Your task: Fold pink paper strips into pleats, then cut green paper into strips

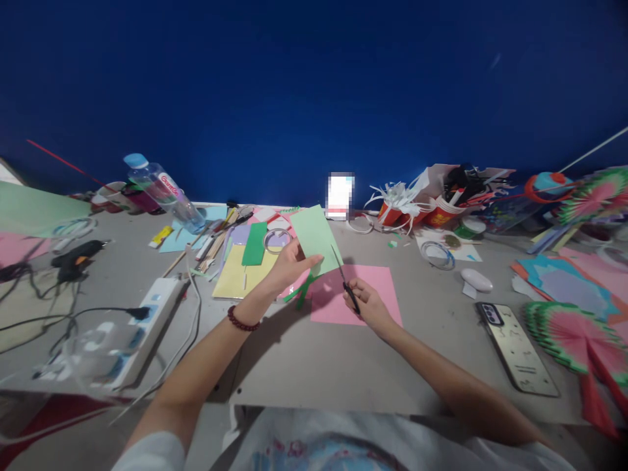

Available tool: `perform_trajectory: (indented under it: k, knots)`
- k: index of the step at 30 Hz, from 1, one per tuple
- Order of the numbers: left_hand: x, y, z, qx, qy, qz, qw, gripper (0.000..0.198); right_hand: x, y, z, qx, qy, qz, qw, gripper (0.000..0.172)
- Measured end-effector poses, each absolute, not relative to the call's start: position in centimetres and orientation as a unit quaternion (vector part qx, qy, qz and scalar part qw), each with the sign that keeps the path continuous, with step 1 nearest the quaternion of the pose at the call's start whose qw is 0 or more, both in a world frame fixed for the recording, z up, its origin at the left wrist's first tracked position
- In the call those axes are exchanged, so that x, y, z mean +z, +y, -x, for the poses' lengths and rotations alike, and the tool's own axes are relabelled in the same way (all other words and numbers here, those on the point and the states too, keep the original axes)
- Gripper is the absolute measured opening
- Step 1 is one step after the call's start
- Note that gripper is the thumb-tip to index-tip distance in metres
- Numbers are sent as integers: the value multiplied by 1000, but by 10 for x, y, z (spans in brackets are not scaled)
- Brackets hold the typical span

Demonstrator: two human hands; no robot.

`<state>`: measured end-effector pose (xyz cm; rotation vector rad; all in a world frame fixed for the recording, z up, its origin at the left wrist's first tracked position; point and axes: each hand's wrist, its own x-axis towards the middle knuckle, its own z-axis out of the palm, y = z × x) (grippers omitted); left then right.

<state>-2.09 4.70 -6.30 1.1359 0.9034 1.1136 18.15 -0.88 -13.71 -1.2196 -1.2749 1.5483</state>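
My left hand (pixel 294 265) is closed on a sheet of light green paper (pixel 316 237), thumb on the near face, holding it tilted up above the table. A pair of black-handled scissors (pixel 350 296) is in my right hand (pixel 367 302), fingers around the handles. The blades point up and away at the paper's right edge; whether they are cutting into it I cannot tell. Below both hands a pink sheet (pixel 377 294) lies flat. Dark green paper strips (pixel 305 291) lie just under the light green sheet.
At the left are a power strip (pixel 147 333) with cables, a glue gun (pixel 81 258) and a leaning plastic bottle (pixel 167 190). Yellow paper (pixel 230 278) lies beside my left hand. Right of me are a phone (pixel 517 350), a paper fan (pixel 579 340) and red cups (pixel 444 212).
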Motion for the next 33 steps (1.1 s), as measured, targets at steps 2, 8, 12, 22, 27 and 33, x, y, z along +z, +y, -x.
perform_trajectory:
  k: [2,8,12,22,27,33]
  knots:
    - [-63,47,21,482,389,-492,611,45,-136,-9,-181,607,-490,484,397,42]
    - [-64,47,21,483,390,-490,612,44,-136,-8,-180,605,-485,487,403,41]
    - [-64,47,21,483,387,-493,612,44,-135,-8,-180,603,-486,489,402,40]
    - [-66,48,22,484,384,-498,609,44,-126,-8,-179,592,-485,506,398,43]
    - [-66,47,23,477,393,-499,608,46,-124,-8,-179,587,-490,508,396,42]
    - [-68,48,23,478,424,-487,595,44,-123,-10,-177,594,-492,501,392,44]
